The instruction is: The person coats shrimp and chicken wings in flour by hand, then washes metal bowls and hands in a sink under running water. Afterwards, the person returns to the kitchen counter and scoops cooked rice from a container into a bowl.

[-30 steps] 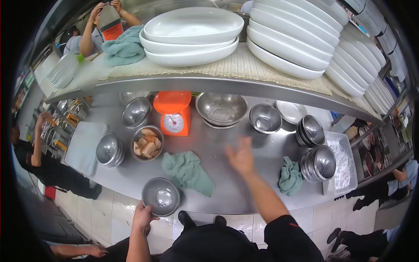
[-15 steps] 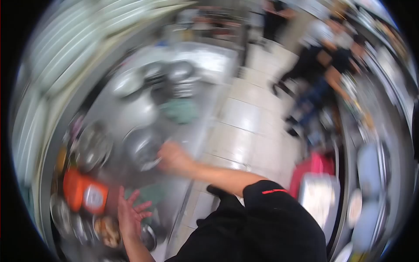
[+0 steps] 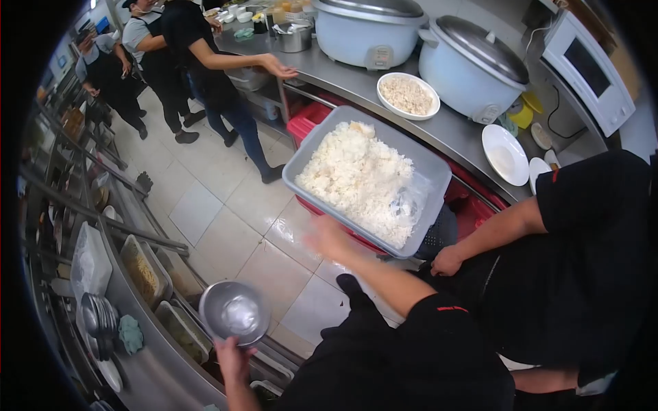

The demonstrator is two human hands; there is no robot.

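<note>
My left hand (image 3: 234,357) grips the rim of a round metal bowl (image 3: 235,314), held out over the floor beside the steel counter; nothing shows inside the bowl. Motion smears my right hand (image 3: 329,237), so its fingers cannot be made out. It is nearest to the front edge of a large grey tub (image 3: 433,192). White cooked rice (image 3: 356,175) is heaped in that tub, with a clear plastic sheet or bag at its right end.
Red containers (image 3: 312,122) stand under the tub. Two rice cookers (image 3: 466,72), a plate of pale chopped food (image 3: 407,94) and a white plate (image 3: 506,155) are on the rear counter. A co-worker's hand (image 3: 447,261) is close on the right. Other people stand at back left.
My view has swung right, from the steel table to the rice tub. My left hand, spread earlier, now holds the metal bowl; my right hand has left the bowl on the table.
</note>
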